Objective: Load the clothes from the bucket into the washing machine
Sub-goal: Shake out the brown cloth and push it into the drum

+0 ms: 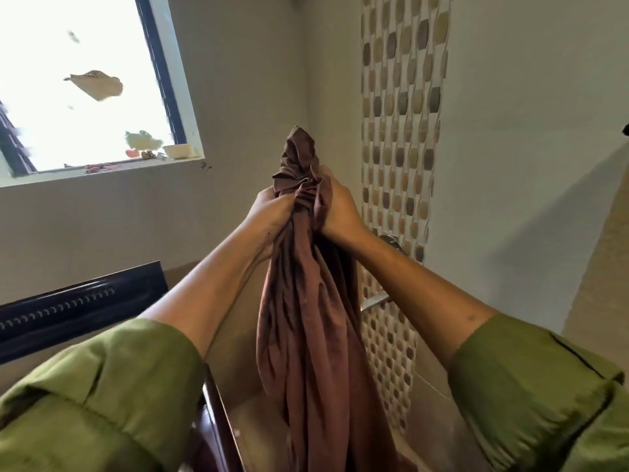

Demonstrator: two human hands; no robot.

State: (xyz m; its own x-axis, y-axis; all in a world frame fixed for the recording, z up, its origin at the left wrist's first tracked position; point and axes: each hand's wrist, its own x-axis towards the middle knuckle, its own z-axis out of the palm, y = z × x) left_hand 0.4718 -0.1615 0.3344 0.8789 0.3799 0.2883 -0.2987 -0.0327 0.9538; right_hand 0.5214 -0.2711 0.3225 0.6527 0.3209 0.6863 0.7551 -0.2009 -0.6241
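At frame centre, left hand (pixel 272 212) and right hand (pixel 337 212) clutch the brown garment (pixel 306 318) high, probably so its length hangs free.

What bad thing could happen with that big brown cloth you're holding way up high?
Both the left hand and right hand grip only the bunched top of the brown cloth, so the long hanging part might drag or snag on the dark raised lid beside it. It also hangs in front of the metal tap on the wall, where it might catch.
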